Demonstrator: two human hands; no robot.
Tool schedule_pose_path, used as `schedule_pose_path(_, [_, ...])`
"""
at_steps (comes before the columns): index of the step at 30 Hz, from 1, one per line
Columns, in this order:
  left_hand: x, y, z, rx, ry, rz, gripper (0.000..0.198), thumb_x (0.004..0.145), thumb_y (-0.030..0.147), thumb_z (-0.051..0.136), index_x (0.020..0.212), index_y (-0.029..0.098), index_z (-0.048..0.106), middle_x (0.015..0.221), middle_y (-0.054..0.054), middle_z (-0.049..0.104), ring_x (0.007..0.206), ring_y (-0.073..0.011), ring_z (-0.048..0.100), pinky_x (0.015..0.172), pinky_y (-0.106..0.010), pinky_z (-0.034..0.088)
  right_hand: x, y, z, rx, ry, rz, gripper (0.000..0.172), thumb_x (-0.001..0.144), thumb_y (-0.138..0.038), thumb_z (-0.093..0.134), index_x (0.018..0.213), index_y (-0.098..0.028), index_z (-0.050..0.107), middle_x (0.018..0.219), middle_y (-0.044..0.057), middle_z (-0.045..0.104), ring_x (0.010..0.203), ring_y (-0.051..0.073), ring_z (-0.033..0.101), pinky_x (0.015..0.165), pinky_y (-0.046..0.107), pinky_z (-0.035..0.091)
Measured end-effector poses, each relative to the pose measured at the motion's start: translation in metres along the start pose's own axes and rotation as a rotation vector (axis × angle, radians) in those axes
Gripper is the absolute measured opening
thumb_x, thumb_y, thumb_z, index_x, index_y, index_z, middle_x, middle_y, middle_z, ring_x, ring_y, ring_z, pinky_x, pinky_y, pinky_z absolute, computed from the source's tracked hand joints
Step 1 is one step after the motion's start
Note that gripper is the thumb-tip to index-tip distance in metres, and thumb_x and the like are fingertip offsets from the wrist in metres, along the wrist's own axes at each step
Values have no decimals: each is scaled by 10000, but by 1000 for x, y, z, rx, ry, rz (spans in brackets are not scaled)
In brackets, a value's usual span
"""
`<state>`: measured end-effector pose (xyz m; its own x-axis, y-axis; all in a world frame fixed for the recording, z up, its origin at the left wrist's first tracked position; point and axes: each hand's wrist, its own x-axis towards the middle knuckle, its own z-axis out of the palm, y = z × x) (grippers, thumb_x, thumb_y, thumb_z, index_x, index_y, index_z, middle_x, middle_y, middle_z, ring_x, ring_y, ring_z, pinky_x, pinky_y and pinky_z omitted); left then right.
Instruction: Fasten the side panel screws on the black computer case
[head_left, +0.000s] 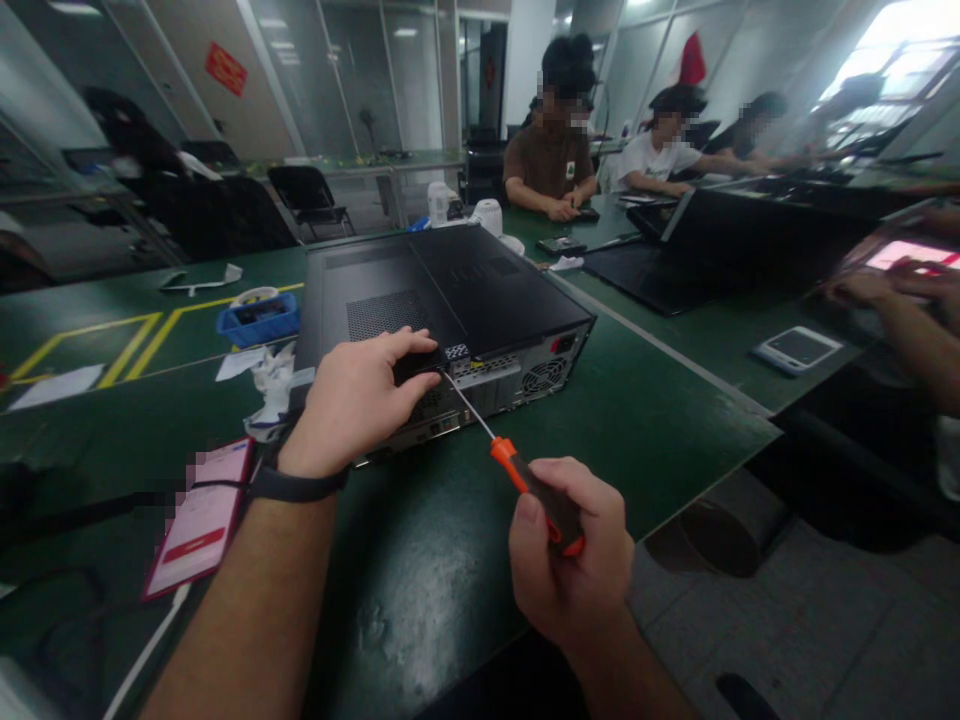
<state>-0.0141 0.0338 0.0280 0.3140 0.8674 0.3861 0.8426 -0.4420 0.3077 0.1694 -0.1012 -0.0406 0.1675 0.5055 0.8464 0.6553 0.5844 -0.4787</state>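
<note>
Green table (652, 440): a blue plastic bin (264, 332) (dark items (257, 310) inside); right hand (581, 555) gripping an orange-brown screwdriver (508, 458); left hand (364, 390), loosely spread, touching a black metal computer case (487, 300).

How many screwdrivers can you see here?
1: an orange-and-dark screwdriver in the right hand, its shaft reaching to the edge of the black computer case. Others may be hidden behind things.

Black on green, touched with orange

The computer case (495, 310) is black, its mesh (386, 313) finely dotted. The screwdriver (504, 452) pairs bright orange with dark brown. The counter (660, 420) is green, striped yellow; the tray (262, 322) blue; the wristband (304, 487) black.
</note>
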Motion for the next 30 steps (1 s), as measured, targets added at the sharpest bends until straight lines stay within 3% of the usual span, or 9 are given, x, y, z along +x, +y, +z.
schedule_pose_path(6, [-1, 0, 0, -11, -1, -3, 365, 884, 365, 696, 1238, 290, 750, 1313, -9, 749, 1294, -256, 671, 1170, -424, 486, 2, 0, -1, -32, -23, 61, 218, 916, -164, 579, 1129, -208, 593, 842, 1, 692, 627, 125, 671, 565, 257, 551])
schedule_pose_path(12, [0, 1, 0, -13, 18, 20, 348, 883, 351, 695, 1216, 273, 762, 1308, -25, 751, 1288, -258, 675, 1153, -417, 501, 1, 2, 0, 15, -11, -46, 288, 860, -117, 575, 1140, -188, 582, 923, 39, 684, 776, 158, 687, 685, 311, 592])
schedule_pose_path(18, [-1, 2, -1, -13, 14, 19, 346, 881, 347, 695, 1210, 267, 763, 1311, -28, 750, 1281, -261, 680, 1148, -419, 507, -2, 3, -2, -7, -41, 54, 262, 899, -132, 576, 1151, -202, 596, 879, 4, 688, 679, 116, 663, 608, 252, 544])
schedule_pose_path(24, [0, 2, 0, -20, 13, 17, 345, 884, 349, 699, 1214, 272, 760, 1315, -22, 747, 1276, -257, 683, 1163, -422, 498, -1, 2, -2, -2, -11, -16, 298, 869, -106, 572, 1154, -194, 566, 927, 27, 680, 751, 143, 677, 660, 286, 568])
schedule_pose_path(30, [-1, 1, 0, -12, 16, 7, 343, 876, 344, 710, 1204, 263, 768, 1301, -25, 755, 1274, -265, 684, 1152, -425, 507, -4, 3, -4, 25, -68, 64, 277, 913, -161, 549, 1188, -190, 559, 898, 19, 645, 696, 124, 629, 611, 275, 544])
